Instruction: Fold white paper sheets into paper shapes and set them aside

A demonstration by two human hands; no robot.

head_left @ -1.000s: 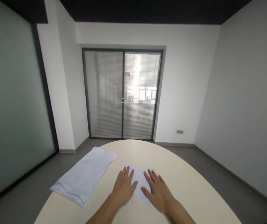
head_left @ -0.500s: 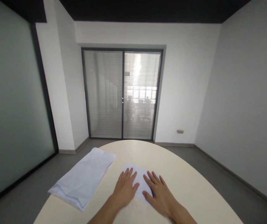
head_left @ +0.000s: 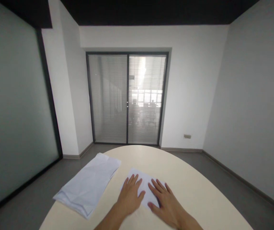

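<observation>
A small white sheet of paper (head_left: 144, 179) lies on the round cream table (head_left: 189, 188), partly covered by both hands. My left hand (head_left: 130, 195) rests on its left part, fingers spread and palm down. On the right part lies my right hand (head_left: 165, 202), also flat with the fingers apart. A gap between the two thumbs shows the paper's middle. How the paper is folded, if at all, is hidden under the palms. To the left of my left hand is a stack of larger, creased white sheets (head_left: 90, 183), untouched.
The table's curved edge runs around the far side and the right. Beyond it are grey floor (head_left: 192, 159), a glass door with blinds (head_left: 127, 99) and white walls. A frosted glass panel (head_left: 14, 105) stands at the left.
The whole view has shifted slightly, so everything sits a little lower and further right. Both hands stay flat on the paper, with hardly any movement.
</observation>
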